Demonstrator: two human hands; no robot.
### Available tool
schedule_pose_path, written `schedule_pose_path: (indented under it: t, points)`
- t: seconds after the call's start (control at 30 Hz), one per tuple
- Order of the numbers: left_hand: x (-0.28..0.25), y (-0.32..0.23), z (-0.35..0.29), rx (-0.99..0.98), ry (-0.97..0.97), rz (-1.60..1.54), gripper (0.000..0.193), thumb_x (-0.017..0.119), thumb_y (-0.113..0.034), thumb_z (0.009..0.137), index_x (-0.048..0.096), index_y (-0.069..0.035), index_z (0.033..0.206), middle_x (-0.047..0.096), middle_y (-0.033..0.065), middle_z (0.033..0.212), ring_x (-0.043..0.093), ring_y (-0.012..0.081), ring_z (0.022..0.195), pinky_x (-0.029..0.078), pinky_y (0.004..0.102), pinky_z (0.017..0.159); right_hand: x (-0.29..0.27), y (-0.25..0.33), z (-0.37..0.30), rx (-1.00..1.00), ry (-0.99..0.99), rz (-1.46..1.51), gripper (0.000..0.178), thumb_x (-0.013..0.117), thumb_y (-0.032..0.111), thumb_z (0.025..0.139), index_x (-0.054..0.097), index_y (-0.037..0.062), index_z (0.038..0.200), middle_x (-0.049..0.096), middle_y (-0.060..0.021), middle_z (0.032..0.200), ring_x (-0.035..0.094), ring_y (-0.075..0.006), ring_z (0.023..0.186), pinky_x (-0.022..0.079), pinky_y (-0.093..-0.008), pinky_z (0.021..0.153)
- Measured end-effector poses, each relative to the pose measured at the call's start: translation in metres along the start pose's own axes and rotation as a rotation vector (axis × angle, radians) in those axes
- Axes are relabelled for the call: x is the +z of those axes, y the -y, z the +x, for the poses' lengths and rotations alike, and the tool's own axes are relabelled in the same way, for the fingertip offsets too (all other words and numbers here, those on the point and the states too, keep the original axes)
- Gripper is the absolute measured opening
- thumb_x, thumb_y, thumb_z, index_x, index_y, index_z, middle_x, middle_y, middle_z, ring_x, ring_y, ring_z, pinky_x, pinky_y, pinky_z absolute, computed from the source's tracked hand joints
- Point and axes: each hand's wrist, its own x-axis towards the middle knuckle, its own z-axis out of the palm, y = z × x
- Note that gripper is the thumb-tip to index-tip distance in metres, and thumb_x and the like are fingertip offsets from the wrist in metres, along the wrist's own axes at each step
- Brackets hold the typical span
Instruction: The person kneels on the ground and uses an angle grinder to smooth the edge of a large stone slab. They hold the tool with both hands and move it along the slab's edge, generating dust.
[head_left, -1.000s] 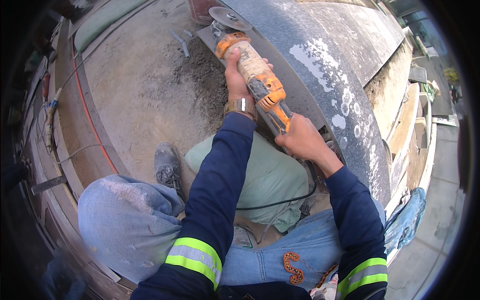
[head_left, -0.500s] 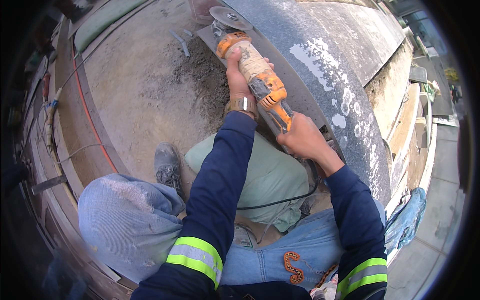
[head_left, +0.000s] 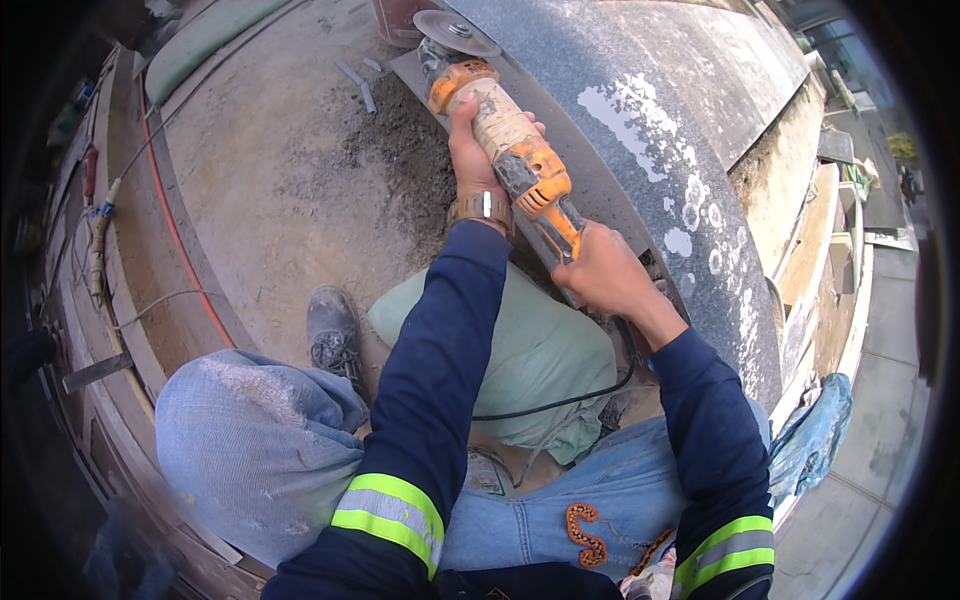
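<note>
Both my hands hold an orange angle grinder (head_left: 545,178), its body partly wrapped in tan tape. My left hand (head_left: 474,150) is wrapped round the taped body just behind the head, with a watch on that wrist. Farther back, my right hand (head_left: 605,268) grips the rear handle. A round disc (head_left: 458,32) is fitted at the far end, over the edge of a grey stone slab (head_left: 640,190) with white blotches. Whether the disc touches the stone I cannot tell. A black cord (head_left: 560,402) curves below the handle.
A pale green sack (head_left: 530,350) lies between my legs, near my left shoe (head_left: 333,330). Dark grit (head_left: 405,150) and thin strips (head_left: 358,85) lie on the dusty ground. An orange hose (head_left: 172,215) runs along boards at left. Blue plastic sheeting (head_left: 815,435) lies at right.
The grinder and both hands have shifted very slightly left in the picture. My hold on the grinder is the same.
</note>
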Motion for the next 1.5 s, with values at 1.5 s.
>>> schedule_pose_path:
  t: [1.5]
  points:
    - [0.004,-0.007,0.005,0.023,-0.006,0.054,0.067,0.063,-0.059,0.086,0.050,-0.003,0.119,0.064,0.0196,0.095,0.070,0.0333,0.081,0.061,0.0491,0.066,0.000,-0.001,0.011,-0.032,0.008,-0.004,0.036,0.071,0.010,0.076,0.059,-0.0139,0.100,0.067,-0.0216,0.068,0.069,-0.0269,0.053,0.054,-0.0391,0.049]
